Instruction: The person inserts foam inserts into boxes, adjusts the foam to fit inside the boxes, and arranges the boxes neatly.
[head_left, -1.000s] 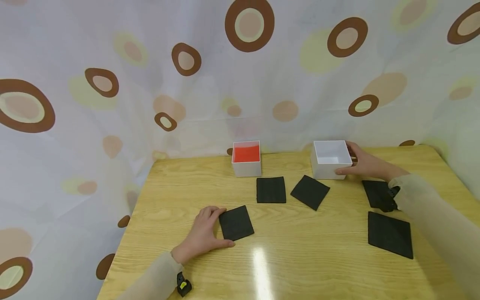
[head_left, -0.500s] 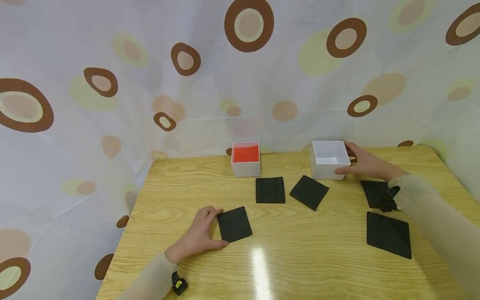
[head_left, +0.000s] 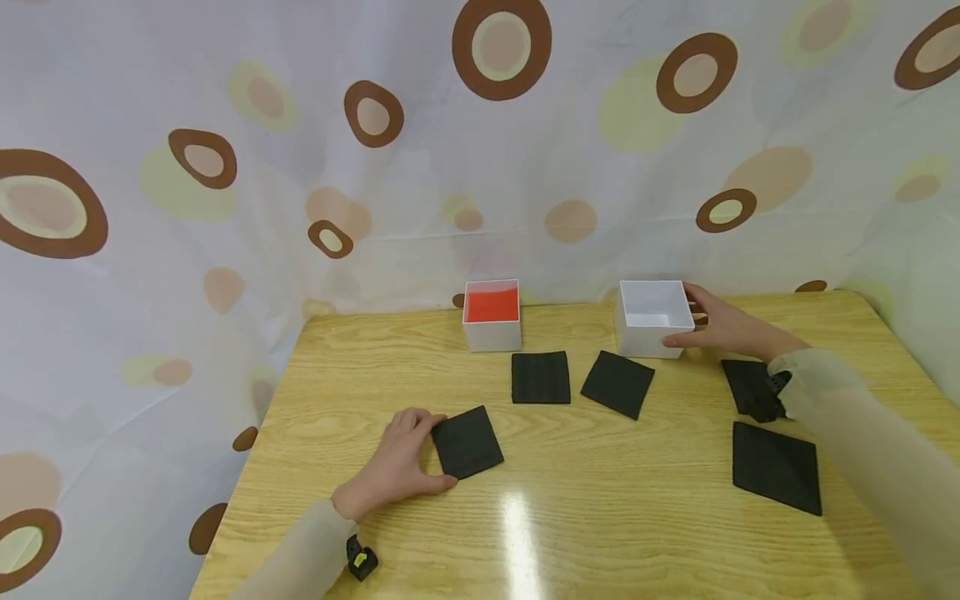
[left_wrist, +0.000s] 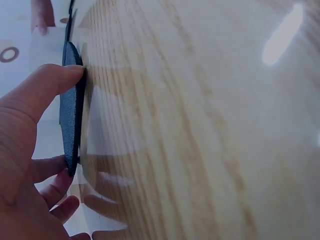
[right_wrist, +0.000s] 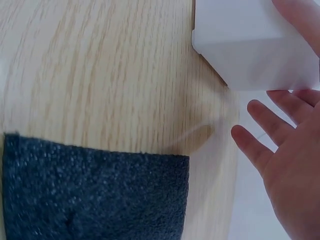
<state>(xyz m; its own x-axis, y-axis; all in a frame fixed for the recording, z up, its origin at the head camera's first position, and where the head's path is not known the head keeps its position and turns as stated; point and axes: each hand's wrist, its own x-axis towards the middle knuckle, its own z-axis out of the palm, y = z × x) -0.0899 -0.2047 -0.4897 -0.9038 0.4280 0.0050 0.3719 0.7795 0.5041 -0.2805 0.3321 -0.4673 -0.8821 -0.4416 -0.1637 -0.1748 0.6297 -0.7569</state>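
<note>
My left hand (head_left: 397,462) holds a thin black square pad (head_left: 468,442) on the table by two corners, thumb at the near one and forefinger at the far one. In the left wrist view, the pad (left_wrist: 72,115) shows edge-on between thumb and fingers. On the right, my right hand (head_left: 723,325) grips an open-topped white square box (head_left: 651,340), thumb against the front and fingers round the right side. The right wrist view has the box (right_wrist: 260,60) beside spread fingertips. Its bare white floor shows from above.
A second white box (head_left: 492,337) with red inside stands left at the back edge. Black pads (head_left: 541,377) (head_left: 618,384) lie before the boxes, others (head_left: 776,468) (head_left: 742,383) near the right forearm. A patterned curtain (head_left: 420,192) hangs behind the wooden table (head_left: 600,508).
The white box in my right hand has slid slightly left, and the pad in front of it has turned a little. My left hand and its pad have shifted slightly left.
</note>
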